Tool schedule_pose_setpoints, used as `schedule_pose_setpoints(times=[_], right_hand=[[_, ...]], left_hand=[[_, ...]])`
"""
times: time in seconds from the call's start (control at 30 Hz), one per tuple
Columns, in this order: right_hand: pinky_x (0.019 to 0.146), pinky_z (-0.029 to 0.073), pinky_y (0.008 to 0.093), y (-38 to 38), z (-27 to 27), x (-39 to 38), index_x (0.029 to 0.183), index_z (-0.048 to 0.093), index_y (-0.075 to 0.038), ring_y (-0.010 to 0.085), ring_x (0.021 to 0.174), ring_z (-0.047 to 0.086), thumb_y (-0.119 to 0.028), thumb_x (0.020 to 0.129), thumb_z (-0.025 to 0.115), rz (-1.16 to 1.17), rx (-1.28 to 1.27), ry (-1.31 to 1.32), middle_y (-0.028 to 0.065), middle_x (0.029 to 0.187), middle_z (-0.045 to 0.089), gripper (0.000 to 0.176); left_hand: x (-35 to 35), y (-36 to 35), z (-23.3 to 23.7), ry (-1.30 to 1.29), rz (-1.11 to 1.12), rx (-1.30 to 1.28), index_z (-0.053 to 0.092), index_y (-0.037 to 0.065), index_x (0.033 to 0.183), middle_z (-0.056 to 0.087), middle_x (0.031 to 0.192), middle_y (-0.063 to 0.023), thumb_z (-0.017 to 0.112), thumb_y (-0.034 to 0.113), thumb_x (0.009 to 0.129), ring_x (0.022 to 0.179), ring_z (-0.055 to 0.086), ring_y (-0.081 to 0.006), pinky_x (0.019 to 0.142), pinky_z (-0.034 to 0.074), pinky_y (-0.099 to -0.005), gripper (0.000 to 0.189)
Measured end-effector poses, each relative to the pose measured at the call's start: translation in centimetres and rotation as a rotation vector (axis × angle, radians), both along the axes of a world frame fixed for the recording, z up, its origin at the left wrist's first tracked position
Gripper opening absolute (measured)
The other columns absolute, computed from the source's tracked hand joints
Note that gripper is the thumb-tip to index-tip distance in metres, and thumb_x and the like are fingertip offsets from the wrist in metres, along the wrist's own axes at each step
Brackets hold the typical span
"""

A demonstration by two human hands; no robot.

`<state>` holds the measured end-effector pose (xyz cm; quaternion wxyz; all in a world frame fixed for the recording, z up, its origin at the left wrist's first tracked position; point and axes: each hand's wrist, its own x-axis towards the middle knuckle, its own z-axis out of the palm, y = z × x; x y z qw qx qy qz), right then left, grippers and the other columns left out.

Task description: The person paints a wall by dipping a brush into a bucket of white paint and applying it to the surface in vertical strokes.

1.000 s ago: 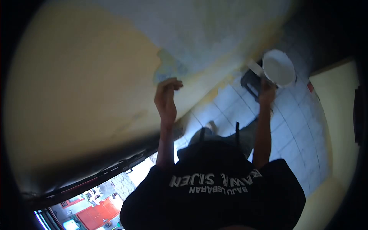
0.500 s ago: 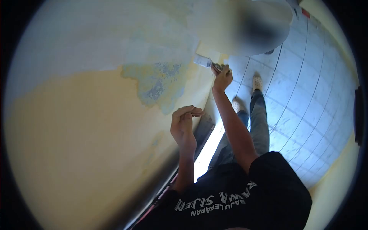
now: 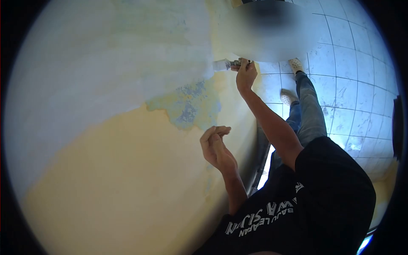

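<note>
Now a good part of the wall [image 3: 106, 161] wears a pale, whitish coat, but the job does not look all done to me. The pale part spreads over the top and the far left side. Below it, a big yellow part has no pale coat on it. Between the two, near the middle, is a rough patch [image 3: 185, 104] of blue and green, and it looks bare too. The edge where pale meets yellow is wavy. I would guess that more than a little is left, but I cannot see the whole wall well enough to say how much.

The brush [image 3: 222, 65] is up by the wall, just above the rough patch, and its flat, light end seems to touch the wall. The right hand [image 3: 246, 80] has its fingers closed on the brush's handle end. The left hand [image 3: 219, 151] holds nothing that I can see. Its fingers [image 3: 216, 131] are bent and close to each other, with the palm a bit hollow, and it is near the low edge of the patch.

A big, pale shape [image 3: 276, 42] is next to the right hand, too blurry to name. Two light shoes [image 3: 288, 97] are on the tiled floor [image 3: 344, 63].
</note>
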<state>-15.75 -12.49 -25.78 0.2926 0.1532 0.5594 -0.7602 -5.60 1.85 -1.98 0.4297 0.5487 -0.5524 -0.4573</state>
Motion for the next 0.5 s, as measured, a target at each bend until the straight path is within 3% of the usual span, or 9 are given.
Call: schedule_pose_setpoints(times=[0.07, 0.17, 0.2, 0.27, 0.37, 0.5], right_hand=[[0.062, 0.062, 0.0333, -1.3, -3.2, 1.7, 0.107, 0.067, 0.004, 0.0208, 0.069, 0.076, -0.021, 0.11, 0.058, 0.059, 0.083, 0.103, 0.0142, 0.084, 0.074, 0.027], [0.065, 0.06, 0.0335, -2.3, -1.7, 3.6, 0.108, 0.067, 0.002, 0.0204, 0.076, 0.077, -0.021, 0.11, 0.058, 0.134, 0.073, 0.179, 0.0144, 0.082, 0.073, 0.025], [0.064, 0.058, 0.0335, -2.7, -1.1, 4.0, 0.107, 0.066, 0.003, 0.0197, 0.072, 0.076, -0.021, 0.111, 0.057, 0.208, 0.151, 0.307, 0.0156, 0.081, 0.073, 0.025], [0.062, 0.06, 0.0329, -2.8, 2.4, 3.5, 0.105, 0.064, 0.004, 0.02, 0.066, 0.074, -0.023, 0.112, 0.055, 0.179, -0.014, 0.146, 0.0153, 0.08, 0.072, 0.029], [0.061, 0.064, 0.0326, -1.3, 5.8, 0.6, 0.105, 0.063, 0.004, 0.0216, 0.066, 0.075, -0.025, 0.112, 0.055, -0.038, -0.309, -0.192, 0.0144, 0.08, 0.071, 0.032], [0.058, 0.063, 0.0317, 0.3, 3.2, -0.7, 0.102, 0.063, 0.004, 0.0204, 0.063, 0.074, -0.029, 0.112, 0.054, -0.121, -0.168, -0.124, 0.0137, 0.08, 0.07, 0.035]], left_hand=[[-0.3, 0.3, -0.5, 0.002, -0.037, 0.007, 0.06, -0.002, 0.128, 0.07, 0.109, -0.0146, 0.049, 0.003, 0.105, 0.096, 0.068, -0.0256, 0.091, 0.056, -0.0428, 0.026], [-0.7, 0.9, -0.8, -0.016, -0.075, 0.021, 0.06, -0.001, 0.129, 0.07, 0.109, -0.0147, 0.049, 0.004, 0.106, 0.096, 0.068, -0.0257, 0.091, 0.056, -0.043, 0.026], [-0.7, 1.0, -0.7, -0.018, -0.085, 0.02, 0.06, -0.001, 0.129, 0.07, 0.109, -0.0147, 0.049, 0.004, 0.106, 0.096, 0.068, -0.0257, 0.091, 0.056, -0.0429, 0.026], [-1.0, 1.0, -0.4, -0.026, -0.097, 0.007, 0.059, -0.002, 0.128, 0.071, 0.109, -0.0158, 0.048, 0.003, 0.106, 0.097, 0.069, -0.0264, 0.091, 0.056, -0.0427, 0.025], [-1.3, 1.2, 0.2, -0.036, -0.101, -0.011, 0.059, -0.003, 0.128, 0.071, 0.109, -0.0169, 0.047, 0.002, 0.106, 0.097, 0.07, -0.0272, 0.092, 0.057, -0.0425, 0.025], [-1.8, 0.9, 0.7, -0.032, -0.107, -0.013, 0.06, -0.001, 0.128, 0.07, 0.11, -0.0145, 0.048, 0.004, 0.105, 0.096, 0.068, -0.0257, 0.091, 0.056, -0.0426, 0.026]])
